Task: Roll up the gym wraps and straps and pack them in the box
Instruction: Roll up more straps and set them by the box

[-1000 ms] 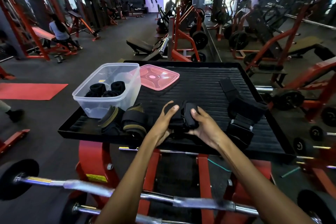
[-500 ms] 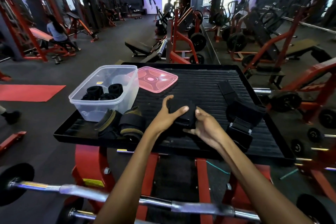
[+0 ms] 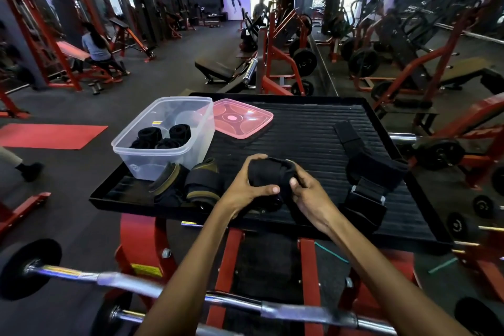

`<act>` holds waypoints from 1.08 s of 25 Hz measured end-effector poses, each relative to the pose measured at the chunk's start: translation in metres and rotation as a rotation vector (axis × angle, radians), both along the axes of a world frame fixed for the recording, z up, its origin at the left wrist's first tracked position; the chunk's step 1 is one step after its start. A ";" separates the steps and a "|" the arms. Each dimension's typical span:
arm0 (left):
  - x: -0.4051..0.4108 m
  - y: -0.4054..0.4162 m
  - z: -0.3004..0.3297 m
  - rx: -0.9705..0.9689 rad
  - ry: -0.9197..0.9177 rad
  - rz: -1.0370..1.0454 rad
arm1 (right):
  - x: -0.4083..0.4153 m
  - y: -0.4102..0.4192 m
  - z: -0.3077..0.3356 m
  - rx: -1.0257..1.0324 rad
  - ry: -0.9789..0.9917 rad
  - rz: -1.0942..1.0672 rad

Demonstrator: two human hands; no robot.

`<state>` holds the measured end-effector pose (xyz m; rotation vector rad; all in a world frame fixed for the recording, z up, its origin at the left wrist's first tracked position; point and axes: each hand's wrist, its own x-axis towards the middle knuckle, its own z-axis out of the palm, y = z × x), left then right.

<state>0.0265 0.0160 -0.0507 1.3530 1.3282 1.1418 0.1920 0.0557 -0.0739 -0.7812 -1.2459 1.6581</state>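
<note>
A black wrap point(image 3: 270, 173), bundled into a thick roll, is held just above the black ribbed platform point(image 3: 305, 133). My left hand point(image 3: 245, 188) grips its left side with the thumb across the front. My right hand point(image 3: 311, 191) pinches its right end. The clear plastic box point(image 3: 174, 155) stands at the platform's left and holds several black rolled wraps point(image 3: 161, 136). Two black wraps with olive trim point(image 3: 191, 184) lie in front of the box. More unrolled black straps point(image 3: 371, 172) lie at the right.
A pink lid point(image 3: 241, 120) lies beside the box. A chrome barbell point(image 3: 169, 289) crosses below the platform near me. Red gym machines stand behind and to the right. A person sits on a bench at the far left; another stands at the back.
The wrap has gone from lying flatter between my hands to a tighter, thicker bundle lifted slightly. My left hand has wrapped further around it.
</note>
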 end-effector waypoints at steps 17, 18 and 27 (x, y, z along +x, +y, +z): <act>0.016 -0.028 -0.005 0.297 0.675 0.338 | -0.026 0.003 0.003 0.276 -0.258 -0.207; 0.016 -0.027 -0.007 0.332 0.628 0.362 | -0.026 0.000 0.006 0.295 -0.250 -0.207; 0.033 -0.021 0.005 0.324 0.738 0.460 | -0.027 -0.001 0.000 0.268 -0.395 -0.134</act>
